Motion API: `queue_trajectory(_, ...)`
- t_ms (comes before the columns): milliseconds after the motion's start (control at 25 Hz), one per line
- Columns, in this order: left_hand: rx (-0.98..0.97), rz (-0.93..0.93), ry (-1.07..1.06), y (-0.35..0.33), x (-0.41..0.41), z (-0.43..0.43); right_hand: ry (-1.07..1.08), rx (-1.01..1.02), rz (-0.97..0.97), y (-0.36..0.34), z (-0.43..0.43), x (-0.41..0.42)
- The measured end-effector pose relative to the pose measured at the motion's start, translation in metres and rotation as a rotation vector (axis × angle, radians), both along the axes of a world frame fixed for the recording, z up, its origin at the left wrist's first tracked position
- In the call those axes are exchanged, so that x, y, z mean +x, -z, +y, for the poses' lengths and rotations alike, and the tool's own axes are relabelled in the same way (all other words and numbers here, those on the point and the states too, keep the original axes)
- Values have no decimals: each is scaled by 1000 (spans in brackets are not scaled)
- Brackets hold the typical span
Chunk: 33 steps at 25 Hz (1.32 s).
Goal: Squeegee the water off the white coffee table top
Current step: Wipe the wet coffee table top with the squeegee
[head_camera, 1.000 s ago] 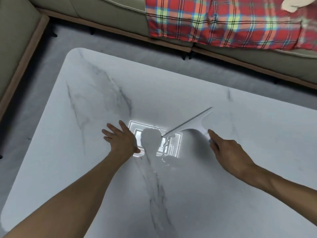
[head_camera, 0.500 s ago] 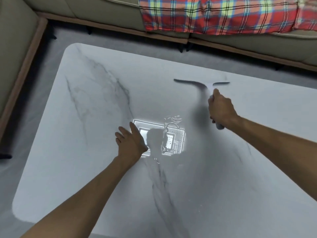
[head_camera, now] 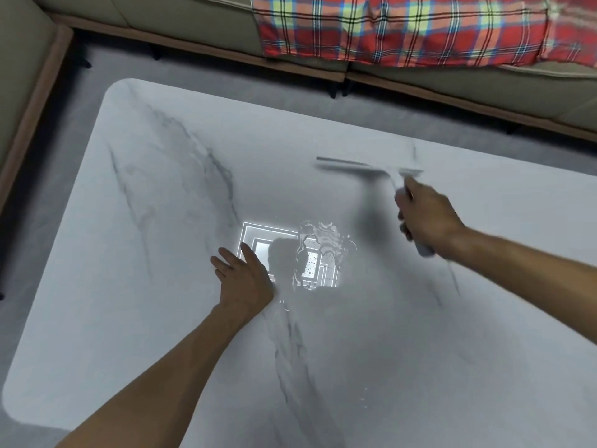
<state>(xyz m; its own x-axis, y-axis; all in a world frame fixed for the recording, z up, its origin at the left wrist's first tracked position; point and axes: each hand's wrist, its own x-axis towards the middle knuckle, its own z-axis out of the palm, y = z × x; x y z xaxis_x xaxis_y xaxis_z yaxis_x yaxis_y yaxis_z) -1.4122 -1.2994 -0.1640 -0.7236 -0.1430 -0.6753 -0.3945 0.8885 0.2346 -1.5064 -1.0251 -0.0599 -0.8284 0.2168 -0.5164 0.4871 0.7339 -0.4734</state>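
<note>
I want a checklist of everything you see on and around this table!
Surface: white marble table; patch of water near the middle, with glare on it.
Job's things: squeegee, blurred, beyond the water.
Clutter: nothing seen.
Hands: right hand grips the squeegee handle; left hand rests flat on the table beside the water.
Cables: nothing seen.
Surroundings: beige sofa with a plaid blanket; grey floor.

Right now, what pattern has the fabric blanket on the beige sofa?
Red plaid blanket; head view.
</note>
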Motion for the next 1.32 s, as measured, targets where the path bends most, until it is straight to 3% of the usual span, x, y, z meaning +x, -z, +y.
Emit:
queue_trajectory(120, 14, -37, -37, -5, -8, 3, 14, -1, -7, 20, -23, -66)
queue_trajectory(240, -69, -113, -52, -4, -15, 3, -32, -7, -27, 38, -48, -79)
queue_trajectory(480, -238, -45, 190, -3, -3, 4, -448, -58, 85, 59, -65, -13)
queue_trajectory(760, -111, -101, 118, -13, -2, 0, -606, 24, 14, 51, 6, 58)
queue_trajectory(960, 14, 59, -78, -28, 25, 5, -568, 144, -46, 33, 81, 121)
queue_trajectory(1080, 4, 61, 15, -37, 53, 19, -516, 191, -121, 14, 104, 142)
queue_trajectory(1160, -42, 48, 55, -40, 64, 26, -484, 183, -122, 4, 108, 136)
queue_trajectory(1320, -115, 3, 16, -32, 64, 30, -241, -22, 53, 6, 78, 53)
